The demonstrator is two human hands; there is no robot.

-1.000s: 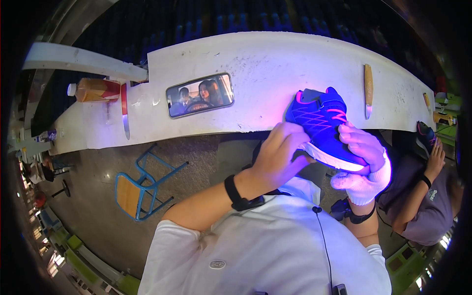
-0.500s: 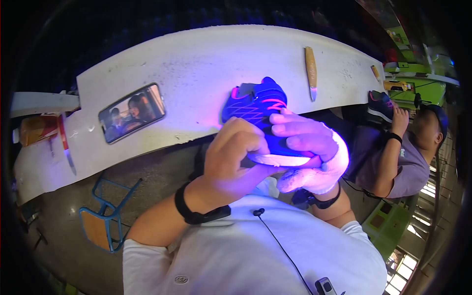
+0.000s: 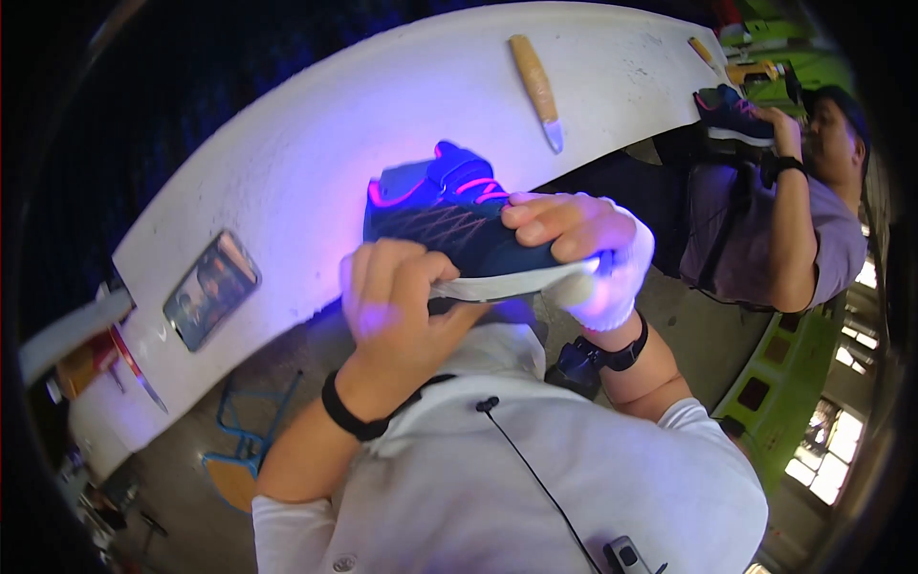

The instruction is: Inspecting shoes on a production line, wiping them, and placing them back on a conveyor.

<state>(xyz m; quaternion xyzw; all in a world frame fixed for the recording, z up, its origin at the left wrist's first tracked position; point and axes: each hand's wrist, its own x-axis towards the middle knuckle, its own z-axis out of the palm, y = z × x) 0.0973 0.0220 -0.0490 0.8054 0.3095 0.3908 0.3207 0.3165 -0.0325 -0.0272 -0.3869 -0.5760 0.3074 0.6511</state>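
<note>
Shoes, two in all: one dark blue sneaker [image 3: 459, 230] with pink laces and a white sole was held in both of the person's hands, above the near edge of the white bench [image 3: 316, 163]; a second dark shoe [image 3: 732, 117] with pink trim was held by a co-worker [image 3: 775, 220] at the far right.

Left hand [image 3: 397, 301]: one, bare, with a black band on its wrist; its fingers were curled in against the sneaker's sole near the heel end, the thumb below, closed upon the shoe.

Right hand [image 3: 579, 253]: one, partly covered by a white glove with the fingertips bare; its fingers lay wrapped over the toe of the sneaker and gripped it, with the sole edge showing underneath. A black wrist device sat just behind it.

Position of the sneaker: it lay on its side, sole turned toward the person, raised off the bench and lit by violet light.

Phone [image 3: 210, 290]: one, flat on the bench at the left, screen lit, well apart from the hands.

Wooden-handled tools: two were visible; one knife-like tool [image 3: 537, 88] lay on the bench beyond the sneaker, and another [image 3: 703, 50] lay farther right near the bench's end.

Red-handled tool [image 3: 134, 368]: one, at the bench's left end.

Blue chair [image 3: 244, 450]: one, on the floor under the bench.
</note>
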